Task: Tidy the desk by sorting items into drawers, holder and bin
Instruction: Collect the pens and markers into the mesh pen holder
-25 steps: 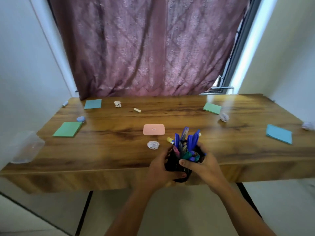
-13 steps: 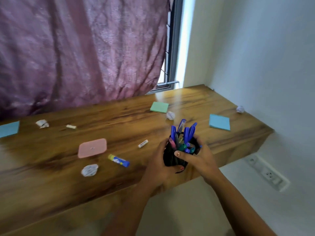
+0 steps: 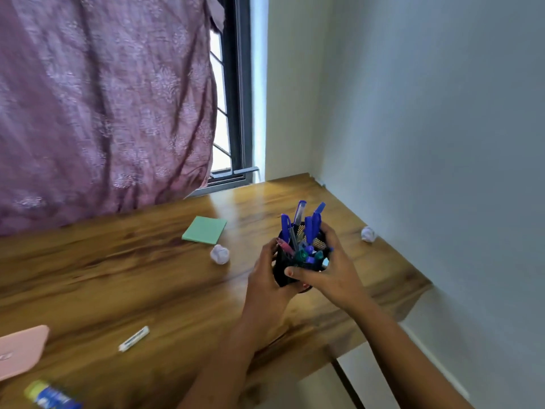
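A black mesh pen holder [image 3: 282,268] full of blue and coloured pens [image 3: 309,228] is held above the right end of the wooden desk [image 3: 153,278]. My left hand [image 3: 267,278] grips its left side and my right hand [image 3: 330,271] grips its right side, thumb across the front. On the desk lie a green sticky-note pad [image 3: 205,230], two crumpled paper balls [image 3: 219,254] [image 3: 368,234], a small white eraser [image 3: 134,342], a pink pad [image 3: 20,351] at the left edge and a glue stick [image 3: 51,397] at the bottom left.
A purple curtain [image 3: 103,98] hangs behind the desk, with a window frame [image 3: 236,113] at its right. White walls close off the desk's right end. The desk's front edge runs diagonally below my arms.
The view has swung right along the desk. Both hands have carried the pen holder toward the desk's right end. The blue pad seen earlier is now hidden behind the hands.
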`<state>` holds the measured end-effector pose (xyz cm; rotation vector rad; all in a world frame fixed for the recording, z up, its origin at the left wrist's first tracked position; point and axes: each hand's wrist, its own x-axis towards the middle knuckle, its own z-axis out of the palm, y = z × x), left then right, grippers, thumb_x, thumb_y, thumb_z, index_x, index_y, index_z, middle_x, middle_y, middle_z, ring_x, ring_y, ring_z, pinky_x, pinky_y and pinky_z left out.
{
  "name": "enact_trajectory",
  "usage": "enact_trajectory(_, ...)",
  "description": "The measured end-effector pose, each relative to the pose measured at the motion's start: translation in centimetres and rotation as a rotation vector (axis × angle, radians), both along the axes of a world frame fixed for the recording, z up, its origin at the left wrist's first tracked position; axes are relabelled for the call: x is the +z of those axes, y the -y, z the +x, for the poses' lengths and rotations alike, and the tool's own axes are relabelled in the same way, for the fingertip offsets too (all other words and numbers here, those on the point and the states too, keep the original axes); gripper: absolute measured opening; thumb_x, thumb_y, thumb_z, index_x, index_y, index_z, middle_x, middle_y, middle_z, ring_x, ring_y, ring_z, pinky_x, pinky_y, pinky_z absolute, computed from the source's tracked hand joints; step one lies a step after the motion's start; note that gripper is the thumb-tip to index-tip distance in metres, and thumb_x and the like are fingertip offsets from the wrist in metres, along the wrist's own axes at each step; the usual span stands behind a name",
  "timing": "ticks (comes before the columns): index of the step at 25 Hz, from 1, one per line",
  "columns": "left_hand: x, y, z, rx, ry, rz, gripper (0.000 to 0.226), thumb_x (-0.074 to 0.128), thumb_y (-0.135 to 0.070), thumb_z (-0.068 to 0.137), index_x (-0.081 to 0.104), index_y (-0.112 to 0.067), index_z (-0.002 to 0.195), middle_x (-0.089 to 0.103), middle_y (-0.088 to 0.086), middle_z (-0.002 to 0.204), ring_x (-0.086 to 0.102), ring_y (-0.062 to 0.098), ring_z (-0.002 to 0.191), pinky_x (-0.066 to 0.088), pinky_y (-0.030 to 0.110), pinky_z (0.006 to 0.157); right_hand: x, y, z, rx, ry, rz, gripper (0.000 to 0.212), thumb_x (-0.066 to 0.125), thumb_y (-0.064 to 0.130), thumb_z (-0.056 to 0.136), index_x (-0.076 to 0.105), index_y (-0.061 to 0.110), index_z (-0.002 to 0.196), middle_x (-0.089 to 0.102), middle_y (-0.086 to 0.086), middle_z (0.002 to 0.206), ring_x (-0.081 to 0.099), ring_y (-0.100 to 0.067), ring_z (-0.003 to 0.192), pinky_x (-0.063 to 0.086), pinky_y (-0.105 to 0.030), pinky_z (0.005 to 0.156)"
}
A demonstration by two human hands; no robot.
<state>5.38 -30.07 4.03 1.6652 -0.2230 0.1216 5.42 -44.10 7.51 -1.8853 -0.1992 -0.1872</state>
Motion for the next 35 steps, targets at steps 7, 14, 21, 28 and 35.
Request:
enact_trajectory(7,0.4,3.7,7.2,0.009,-0.025,0.146,0.075,0.079,-0.029,0.053,0.044,-0.047,0.116,0.060,-0.027,0.106,0.054,-0.020,0.098,0.049,0.015,0.084,-0.9,3.7,6.8,-0.134,0.017,-0.030,0.063,0.090,0.022,0.059,0.053,0.033,0.108,0.067,0.012,0.099,0.065,-0.001,0.088,0.052,-0.016,0.075)
enact_trajectory(14,0.4,7.2,16.7,-0.003,-0.053,0.274,0.062,0.076,-0.010,0.074,0.049,-0.028,0.127,0.046,-0.005,0.130,0.049,0.008,0.107,0.043,0.010,0.072,-1.9,7.6,16.7,-0.381,0.026,-0.095,0.058,0.090,0.023,0.059,0.055,0.024,0.107,0.063,0.010,0.097,0.059,-0.005,0.085,0.038,0.003,0.069)
enact_trajectory(21,-0.1,11.5,24.9,-0.126,-0.190,0.330,0.055,0.066,-0.008,0.084,0.047,-0.025,0.133,0.040,-0.004,0.137,0.044,0.015,0.122,0.043,0.032,0.101,-4.3,11.0,25.2,-0.526,-0.036,-0.113,0.080,0.087,0.024,0.064,0.043,0.011,0.128,0.061,-0.008,0.122,0.059,-0.024,0.113,0.046,-0.024,0.090)
enact_trajectory(28,-2.7,13.8,26.4,-0.160,-0.274,0.285,0.051,0.061,-0.003,0.085,0.047,-0.023,0.130,0.050,-0.003,0.133,0.050,0.011,0.119,0.048,0.033,0.098,-6.6,12.4,26.0,-0.544,-0.073,-0.123,0.119,0.089,0.017,0.061,0.012,0.013,0.151,0.050,-0.010,0.136,0.049,-0.021,0.125,0.033,-0.004,0.089)
enact_trajectory(35,-1.7,13.8,24.4,-0.245,-0.346,0.254,0.060,0.053,0.001,0.088,0.037,-0.023,0.141,0.047,0.001,0.139,0.048,0.016,0.124,0.046,0.037,0.102,-5.1,12.3,23.8,-0.544,-0.126,-0.186,0.103,0.086,0.021,0.065,0.023,0.017,0.146,0.050,-0.006,0.140,0.051,-0.023,0.126,0.043,-0.032,0.101)
